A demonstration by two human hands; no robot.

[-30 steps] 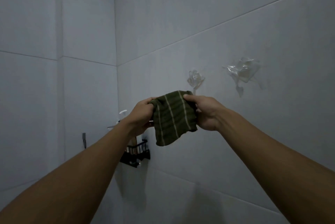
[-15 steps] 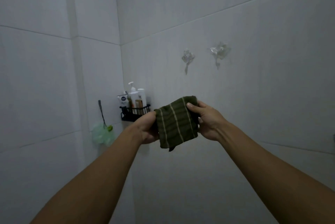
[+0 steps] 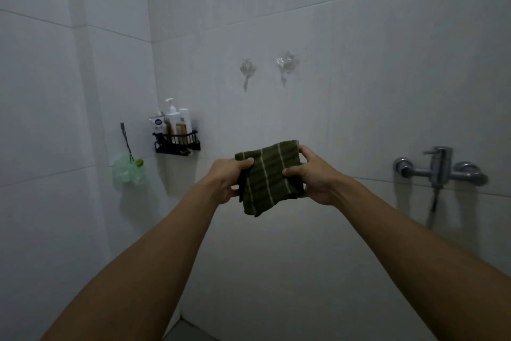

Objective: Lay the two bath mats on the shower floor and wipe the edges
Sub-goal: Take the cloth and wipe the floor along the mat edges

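A: White-tiled shower walls (image 3: 359, 92) fill the view, dim light. A strip of grey floor (image 3: 188, 331) shows at the bottom edge.

B: Noted. Task item?

A: One dark green cloth (image 3: 269, 176) with pale stripes, folded, held in the air in front of the back wall, between both hands. No bath mats in view.

B: Hand state?

A: Left hand (image 3: 228, 179) grips the cloth's left edge, thumb on the front near the top corner, fingers curled behind. Right hand (image 3: 313, 175) grips the right edge; thumb (image 3: 291, 172) pinches the front face, fingers (image 3: 305, 151) wrap over the top right corner. Both forearms are stretched forward, bare.

B: Cloth orientation?

A: Hanging roughly upright, stripes near vertical, slightly tilted. Lower edge hangs free below the hands.

B: Surroundings?

A: Black wire caddy (image 3: 177, 143) in the corner, carrying a pump bottle (image 3: 172, 115) and several other bottles and tubes. Left of it, a green bath pouf (image 3: 127, 172) hangs by a cord from a wall hook (image 3: 122, 126). Two clear adhesive hooks (image 3: 247, 71) sit on the back wall above the cloth. Chrome mixer tap (image 3: 439, 168) at right, hose (image 3: 432, 204) dropping below it.
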